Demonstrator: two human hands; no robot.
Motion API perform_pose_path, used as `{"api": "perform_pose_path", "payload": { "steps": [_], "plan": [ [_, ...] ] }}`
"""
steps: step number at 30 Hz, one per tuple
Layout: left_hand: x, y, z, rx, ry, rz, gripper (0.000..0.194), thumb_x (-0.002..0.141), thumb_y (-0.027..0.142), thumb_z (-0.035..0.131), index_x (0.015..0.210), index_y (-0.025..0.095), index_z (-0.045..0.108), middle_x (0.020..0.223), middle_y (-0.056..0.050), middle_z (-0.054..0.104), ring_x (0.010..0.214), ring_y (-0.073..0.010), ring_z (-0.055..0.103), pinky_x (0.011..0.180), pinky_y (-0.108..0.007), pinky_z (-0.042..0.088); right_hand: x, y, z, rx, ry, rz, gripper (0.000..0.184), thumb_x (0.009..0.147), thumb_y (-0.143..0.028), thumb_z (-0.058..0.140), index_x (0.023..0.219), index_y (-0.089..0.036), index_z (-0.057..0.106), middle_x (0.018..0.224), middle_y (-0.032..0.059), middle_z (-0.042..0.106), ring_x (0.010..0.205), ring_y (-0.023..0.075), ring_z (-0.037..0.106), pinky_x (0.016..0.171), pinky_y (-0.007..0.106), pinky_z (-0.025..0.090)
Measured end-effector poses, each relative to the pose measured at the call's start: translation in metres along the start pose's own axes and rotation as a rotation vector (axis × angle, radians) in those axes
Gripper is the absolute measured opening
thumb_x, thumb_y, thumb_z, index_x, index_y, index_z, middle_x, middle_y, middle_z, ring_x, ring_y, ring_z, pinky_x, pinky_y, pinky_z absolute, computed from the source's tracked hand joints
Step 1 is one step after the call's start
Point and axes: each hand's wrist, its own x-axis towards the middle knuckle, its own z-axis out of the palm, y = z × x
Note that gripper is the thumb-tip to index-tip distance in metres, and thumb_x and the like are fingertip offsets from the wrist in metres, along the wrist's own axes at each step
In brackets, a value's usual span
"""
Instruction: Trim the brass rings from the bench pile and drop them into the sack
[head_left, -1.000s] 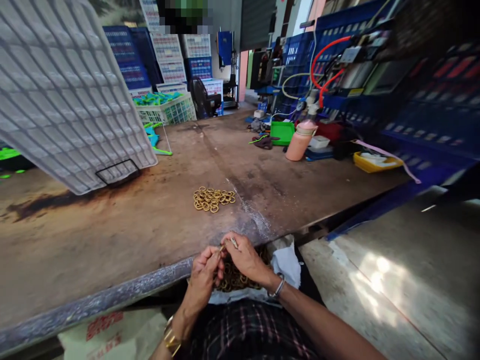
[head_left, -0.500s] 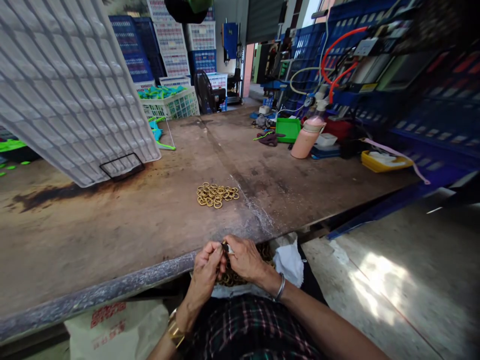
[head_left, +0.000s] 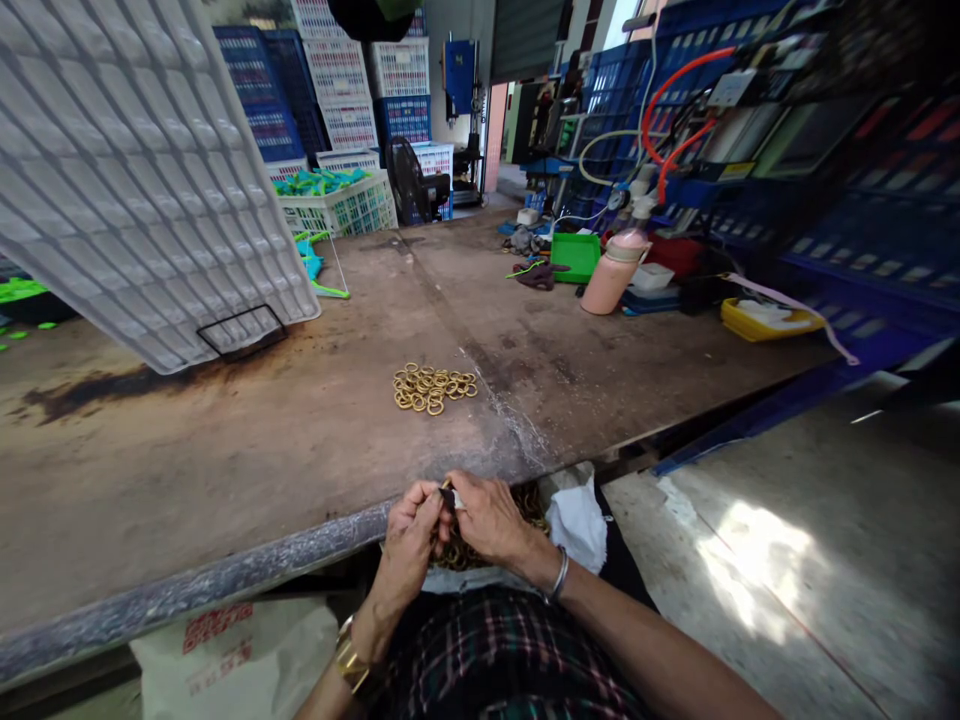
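Observation:
My left hand (head_left: 409, 543) and my right hand (head_left: 491, 518) meet at the near edge of the brown worktable (head_left: 225, 440). The left fingers pinch a small brass ring (head_left: 445, 486). The right fingers hold a small metal tool (head_left: 454, 498) against it. Under my hands, a white bag (head_left: 574, 520) in my lap holds a heap of brass rings (head_left: 457, 555). A small pile of brass rings (head_left: 433, 387) lies on the table beyond my hands.
A large white plastic crate (head_left: 135, 170) leans on the table at the left. A pink bottle (head_left: 613, 270), a green tray (head_left: 576, 256) and a yellow tray (head_left: 761, 320) stand at the far right. Stacked crates (head_left: 352, 100) fill the back. Concrete floor (head_left: 787, 560) lies right.
My hands stay together at the table edge, with the fingers shifting slightly on the ring and tool. The view has tilted a little between the first frame and now.

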Motion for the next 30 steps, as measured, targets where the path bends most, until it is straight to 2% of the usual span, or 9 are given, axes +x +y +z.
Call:
{"api": "perform_pose_path", "payload": {
  "steps": [6,15,22,30],
  "plan": [
    [0.0003,-0.0003,0.0004,-0.092,-0.005,-0.009,0.026,0.078,0.042,0.052,0.073,0.017,0.05,0.051,0.005,0.047,0.039,-0.0051,0.036,0.038,-0.017,0.029,-0.001,-0.0017,-0.0002,-0.011,-0.016,-0.001,0.033,0.075,-0.009,0.039,0.105,-0.018,0.048,0.094,0.0061,0.064,0.083,0.0173,0.057,0.066,0.026,0.031],
    [0.0001,0.0018,0.0015,-0.111,-0.024,-0.015,0.027,0.079,0.04,0.05,0.068,0.016,0.052,0.046,0.005,0.045,0.039,-0.0052,0.035,0.039,-0.017,0.028,-0.0007,-0.0046,-0.001,-0.052,-0.002,0.074,0.026,0.082,-0.016,0.036,0.104,-0.019,0.05,0.095,0.0056,0.065,0.08,0.0181,0.059,0.064,0.027,0.03],
    [0.0007,0.0012,0.0016,-0.158,0.026,-0.041,0.025,0.076,0.039,0.055,0.084,0.015,0.056,0.057,0.004,0.05,0.04,-0.0044,0.038,0.037,-0.016,0.029,-0.0016,-0.0075,-0.0022,-0.052,-0.037,0.088,0.025,0.084,-0.018,0.035,0.102,-0.02,0.053,0.096,0.0064,0.065,0.082,0.0174,0.058,0.064,0.026,0.03],
    [-0.0001,-0.0002,0.0002,-0.108,0.045,-0.014,0.026,0.076,0.041,0.055,0.082,0.015,0.057,0.058,0.004,0.052,0.041,-0.0044,0.039,0.038,-0.016,0.03,-0.0017,-0.0095,-0.0008,-0.05,-0.016,0.113,0.026,0.085,-0.018,0.034,0.104,-0.019,0.052,0.096,0.0062,0.065,0.083,0.0179,0.059,0.065,0.026,0.03]
  ]
}}
